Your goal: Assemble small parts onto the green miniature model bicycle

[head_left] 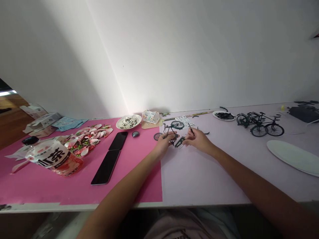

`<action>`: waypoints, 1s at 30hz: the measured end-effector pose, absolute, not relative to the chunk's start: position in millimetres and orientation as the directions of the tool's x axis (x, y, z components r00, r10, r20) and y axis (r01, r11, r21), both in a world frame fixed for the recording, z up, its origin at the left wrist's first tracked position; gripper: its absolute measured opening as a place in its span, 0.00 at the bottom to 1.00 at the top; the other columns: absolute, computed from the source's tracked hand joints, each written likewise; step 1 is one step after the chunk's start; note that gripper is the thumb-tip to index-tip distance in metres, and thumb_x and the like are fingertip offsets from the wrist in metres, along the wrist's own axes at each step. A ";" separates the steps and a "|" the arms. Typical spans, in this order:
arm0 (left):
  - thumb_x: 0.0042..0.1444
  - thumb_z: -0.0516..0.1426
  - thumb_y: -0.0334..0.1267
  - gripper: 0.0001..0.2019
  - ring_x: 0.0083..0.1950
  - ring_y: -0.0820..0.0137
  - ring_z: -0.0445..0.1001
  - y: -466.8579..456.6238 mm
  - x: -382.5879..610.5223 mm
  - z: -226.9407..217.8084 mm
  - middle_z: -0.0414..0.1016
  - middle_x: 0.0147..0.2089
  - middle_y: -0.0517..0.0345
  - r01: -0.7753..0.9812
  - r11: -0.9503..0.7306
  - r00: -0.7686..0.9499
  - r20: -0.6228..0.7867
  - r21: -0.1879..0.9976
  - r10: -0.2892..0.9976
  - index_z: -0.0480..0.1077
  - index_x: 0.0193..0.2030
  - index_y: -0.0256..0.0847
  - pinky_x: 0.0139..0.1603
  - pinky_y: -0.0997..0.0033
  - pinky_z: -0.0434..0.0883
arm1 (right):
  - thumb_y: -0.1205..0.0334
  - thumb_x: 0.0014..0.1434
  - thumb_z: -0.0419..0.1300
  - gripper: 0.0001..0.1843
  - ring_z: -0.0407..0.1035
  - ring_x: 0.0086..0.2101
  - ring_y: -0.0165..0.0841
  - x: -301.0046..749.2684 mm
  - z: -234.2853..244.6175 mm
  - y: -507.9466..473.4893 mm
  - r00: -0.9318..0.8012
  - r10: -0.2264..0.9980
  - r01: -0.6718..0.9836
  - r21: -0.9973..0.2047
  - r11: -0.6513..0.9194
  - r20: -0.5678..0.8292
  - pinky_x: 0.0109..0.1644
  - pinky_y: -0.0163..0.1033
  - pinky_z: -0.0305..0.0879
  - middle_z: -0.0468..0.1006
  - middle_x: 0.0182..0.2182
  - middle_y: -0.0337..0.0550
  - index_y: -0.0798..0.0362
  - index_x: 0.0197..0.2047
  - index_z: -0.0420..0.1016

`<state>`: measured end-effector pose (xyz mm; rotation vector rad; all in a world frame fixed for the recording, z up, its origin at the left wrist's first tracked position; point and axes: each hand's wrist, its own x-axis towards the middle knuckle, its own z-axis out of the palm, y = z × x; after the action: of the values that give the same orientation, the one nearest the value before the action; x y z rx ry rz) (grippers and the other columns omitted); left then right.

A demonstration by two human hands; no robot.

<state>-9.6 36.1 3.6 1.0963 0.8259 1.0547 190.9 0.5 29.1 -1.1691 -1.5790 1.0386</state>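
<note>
My left hand (166, 141) is closed on a small dark green model bicycle frame (174, 131) that stands on the table with one wheel (177, 124) at its far end. My right hand (198, 139) pinches a thin dark tool (190, 128), its tip pointing up and away beside the frame. A dark green part (179, 142) lies between the two hands. A loose pinkish wheel (158, 136) lies just left of my left hand.
Two black phones (112, 156) and a labelled bottle (53, 158) lie on a pink mat (50, 186). Pink and white pieces (87, 136), a plate of small parts (128, 122), finished model bicycles (260, 123), a plate of black parts (223, 115) and a white plate (294, 156) surround them.
</note>
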 end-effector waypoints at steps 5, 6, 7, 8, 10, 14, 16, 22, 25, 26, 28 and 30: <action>0.51 0.67 0.43 0.19 0.46 0.65 0.77 33.9 -6.6 -1.4 0.82 0.49 0.48 -0.241 0.106 0.324 -0.023 0.965 0.946 0.80 0.48 0.39 0.42 0.68 0.66 | 0.40 0.43 0.73 0.35 0.69 0.32 0.37 186.2 18.4 4.4 -0.096 0.960 0.273 -0.921 0.279 0.262 0.37 0.41 0.65 0.76 0.30 0.39 0.46 0.30 0.50; 0.51 0.67 0.43 0.19 0.44 0.66 0.76 33.7 -6.1 -2.5 0.81 0.48 0.48 -0.229 0.098 0.327 -0.018 0.969 0.945 0.80 0.48 0.39 0.41 0.69 0.65 | 0.39 0.44 0.73 0.34 0.68 0.32 0.37 186.0 16.4 4.9 -0.098 0.957 0.318 -0.903 0.289 0.272 0.36 0.41 0.64 0.77 0.30 0.39 0.46 0.30 0.51; 0.50 0.68 0.43 0.18 0.41 0.68 0.75 33.4 -5.6 -3.3 0.81 0.47 0.49 -0.217 0.093 0.330 -0.016 0.972 0.944 0.80 0.48 0.39 0.39 0.69 0.65 | 0.39 0.46 0.72 0.33 0.68 0.31 0.36 186.0 14.9 5.1 -0.103 0.955 0.367 -0.882 0.296 0.278 0.35 0.41 0.64 0.77 0.30 0.39 0.46 0.30 0.52; 0.50 0.68 0.43 0.18 0.39 0.69 0.75 33.1 -5.1 -3.8 0.81 0.46 0.50 -0.210 0.090 0.333 -0.015 0.974 0.943 0.80 0.48 0.39 0.38 0.70 0.64 | 0.39 0.48 0.71 0.32 0.67 0.30 0.36 186.2 14.0 5.0 -0.108 0.953 0.414 -0.858 0.303 0.285 0.34 0.41 0.63 0.76 0.29 0.39 0.46 0.30 0.52; 0.50 0.68 0.43 0.18 0.38 0.70 0.74 32.1 -4.2 -3.7 0.81 0.44 0.50 -0.199 0.087 0.338 -0.015 0.976 0.941 0.80 0.48 0.39 0.37 0.70 0.64 | 0.39 0.51 0.69 0.31 0.67 0.30 0.36 186.6 13.7 4.3 -0.111 0.946 0.488 -0.812 0.320 0.306 0.34 0.41 0.63 0.76 0.28 0.38 0.47 0.29 0.52; 0.50 0.68 0.43 0.18 0.35 0.71 0.71 30.0 -2.9 -0.7 0.80 0.41 0.52 -0.165 0.075 0.331 -0.016 0.983 0.944 0.81 0.47 0.39 0.35 0.71 0.61 | 0.39 0.54 0.67 0.29 0.68 0.30 0.36 187.2 14.8 3.2 -0.108 0.926 0.534 -0.764 0.361 0.362 0.36 0.42 0.63 0.78 0.30 0.40 0.46 0.29 0.52; 0.50 0.68 0.43 0.17 0.33 0.73 0.69 29.2 -2.6 0.9 0.79 0.38 0.54 -0.159 0.079 0.323 -0.024 0.984 0.946 0.81 0.46 0.39 0.34 0.71 0.60 | 0.40 0.54 0.68 0.29 0.67 0.30 0.36 187.0 14.1 3.6 -0.096 0.919 0.537 -0.758 0.372 0.383 0.36 0.42 0.63 0.78 0.31 0.40 0.47 0.29 0.52; 0.49 0.68 0.41 0.16 0.33 0.72 0.70 28.9 -1.0 1.3 0.78 0.35 0.54 -0.195 0.116 0.318 -0.050 0.974 0.947 0.81 0.45 0.38 0.35 0.71 0.61 | 0.40 0.50 0.71 0.32 0.66 0.29 0.34 181.8 10.9 3.3 -0.048 0.917 0.446 -0.813 0.375 0.396 0.34 0.40 0.63 0.76 0.33 0.40 0.46 0.30 0.51; 0.48 0.69 0.40 0.16 0.34 0.71 0.72 30.5 0.2 -1.7 0.79 0.36 0.54 -0.225 0.130 0.315 -0.054 0.966 0.947 0.81 0.44 0.37 0.36 0.71 0.63 | 0.39 0.49 0.71 0.33 0.66 0.30 0.34 178.1 11.6 0.7 -0.010 0.929 0.424 -0.840 0.339 0.370 0.34 0.41 0.64 0.79 0.35 0.43 0.47 0.30 0.51; 0.48 0.69 0.40 0.16 0.35 0.71 0.72 31.0 0.6 -2.8 0.79 0.36 0.53 -0.233 0.131 0.315 -0.052 0.964 0.948 0.81 0.43 0.37 0.36 0.70 0.63 | 0.39 0.48 0.71 0.33 0.66 0.29 0.34 177.1 12.0 -0.2 0.001 0.932 0.420 -0.846 0.328 0.362 0.34 0.41 0.65 0.80 0.37 0.44 0.47 0.30 0.51; 0.47 0.69 0.40 0.16 0.35 0.71 0.73 31.9 1.1 -4.6 0.80 0.36 0.54 -0.250 0.133 0.314 -0.050 0.959 0.948 0.81 0.43 0.37 0.36 0.71 0.64 | 0.41 0.48 0.72 0.33 0.67 0.29 0.34 175.5 12.9 -1.8 0.010 0.936 0.399 -0.860 0.319 0.351 0.35 0.42 0.66 0.81 0.39 0.45 0.47 0.30 0.50; 0.47 0.69 0.40 0.16 0.35 0.71 0.73 32.2 1.4 -5.6 0.80 0.36 0.54 -0.260 0.133 0.319 -0.045 0.956 0.947 0.81 0.43 0.37 0.36 0.71 0.64 | 0.42 0.47 0.72 0.33 0.68 0.30 0.34 174.4 13.2 -2.6 0.019 0.937 0.355 -0.878 0.320 0.349 0.34 0.41 0.66 0.81 0.39 0.45 0.47 0.30 0.50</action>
<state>1.4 32.2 -5.6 1.0722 0.8201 1.0348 174.4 -2.6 13.2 -1.2227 -1.5404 0.6984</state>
